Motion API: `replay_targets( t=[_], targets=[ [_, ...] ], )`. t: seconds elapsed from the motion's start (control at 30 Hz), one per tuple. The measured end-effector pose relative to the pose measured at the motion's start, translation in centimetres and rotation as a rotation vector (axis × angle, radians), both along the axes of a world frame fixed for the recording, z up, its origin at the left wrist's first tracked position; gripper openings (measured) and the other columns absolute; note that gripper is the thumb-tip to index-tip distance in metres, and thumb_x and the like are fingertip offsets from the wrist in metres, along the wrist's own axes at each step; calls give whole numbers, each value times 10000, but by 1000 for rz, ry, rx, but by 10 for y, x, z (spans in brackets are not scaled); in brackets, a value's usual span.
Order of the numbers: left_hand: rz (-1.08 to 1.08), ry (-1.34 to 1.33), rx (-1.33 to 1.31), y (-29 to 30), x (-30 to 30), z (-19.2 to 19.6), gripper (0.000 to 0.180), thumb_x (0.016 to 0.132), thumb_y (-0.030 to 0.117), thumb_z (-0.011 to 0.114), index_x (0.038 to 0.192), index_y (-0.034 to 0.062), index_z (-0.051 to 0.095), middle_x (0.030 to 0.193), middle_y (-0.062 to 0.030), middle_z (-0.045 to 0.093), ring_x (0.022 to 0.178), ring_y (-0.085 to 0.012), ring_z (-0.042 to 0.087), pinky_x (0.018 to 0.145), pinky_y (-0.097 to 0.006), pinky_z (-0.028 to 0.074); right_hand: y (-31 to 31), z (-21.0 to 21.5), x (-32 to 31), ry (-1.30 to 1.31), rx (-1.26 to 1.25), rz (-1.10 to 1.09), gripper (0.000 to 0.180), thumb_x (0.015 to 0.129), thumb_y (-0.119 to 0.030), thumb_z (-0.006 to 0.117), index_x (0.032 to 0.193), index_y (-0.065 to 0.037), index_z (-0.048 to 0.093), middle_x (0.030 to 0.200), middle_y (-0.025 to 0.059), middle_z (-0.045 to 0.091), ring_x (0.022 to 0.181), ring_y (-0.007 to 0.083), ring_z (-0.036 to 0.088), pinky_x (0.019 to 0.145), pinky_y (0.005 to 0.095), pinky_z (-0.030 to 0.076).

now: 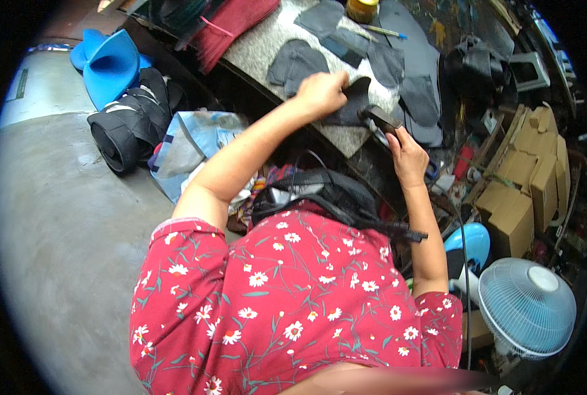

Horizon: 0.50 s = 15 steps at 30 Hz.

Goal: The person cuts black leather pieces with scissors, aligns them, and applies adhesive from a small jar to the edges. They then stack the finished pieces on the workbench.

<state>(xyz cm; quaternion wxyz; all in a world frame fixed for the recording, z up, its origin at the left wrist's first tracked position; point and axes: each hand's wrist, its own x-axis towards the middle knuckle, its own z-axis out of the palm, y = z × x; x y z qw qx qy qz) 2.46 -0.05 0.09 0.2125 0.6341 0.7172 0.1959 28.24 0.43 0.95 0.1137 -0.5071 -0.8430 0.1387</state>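
Observation:
My left hand (pixel 323 95) is closed on the edge of a black leather-like piece (pixel 357 92), which bends up at the corner of the speckled work table (pixel 348 138). Just right of that piece, my right hand (pixel 409 158) grips a dark tool that looks like a hammer (pixel 384 120). Its head end lies close over the black material; I cannot tell whether they touch. Cut dark grey pieces (pixel 298 62) lie beyond my left hand. More grey cut shapes (pixel 420 99) are spread at the table's right side.
A yellow jar (pixel 362 10) and a pen (pixel 387 31) sit at the far side, with a red bundle of strips (pixel 231 29) to the left. Black rolled pieces (pixel 129 125) and blue curled sheets (pixel 112 62) stand left. Cardboard boxes (pixel 520 178) and a fan (pixel 527 306) are right.

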Motion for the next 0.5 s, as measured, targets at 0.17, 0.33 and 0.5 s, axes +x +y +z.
replay_targets(
  t=[0.17, 0.33, 0.5],
  targets=[
    [165, -162, 37, 8, -21, 25, 296, 724, 168, 624, 1007, 82, 600, 846, -164, 671, 834, -350, 659, 736, -425, 511, 12, 7, 3, 265, 11, -52, 288, 906, -371, 599, 1117, -183, 657, 989, 94, 687, 838, 319, 660, 678, 371, 509],
    [147, 339, -182, 26, -97, 48, 379, 744, 285, 652, 1058, 73, 631, 976, -176, 673, 925, -339, 656, 791, -443, 518, 4, 13, 18, 327, -88, -106, 309, 916, -361, 598, 1115, -130, 648, 1027, 114, 682, 871, 341, 657, 702, 368, 508],
    [259, 366, 47, 114, -113, 16, 369, 804, 305, 660, 1060, 40, 642, 1084, -178, 649, 1039, -342, 624, 870, -459, 499, -1, 16, 17, 325, -105, -109, 299, 911, -333, 615, 1112, -115, 654, 1044, 116, 682, 892, 325, 665, 725, 353, 513]
  ],
)
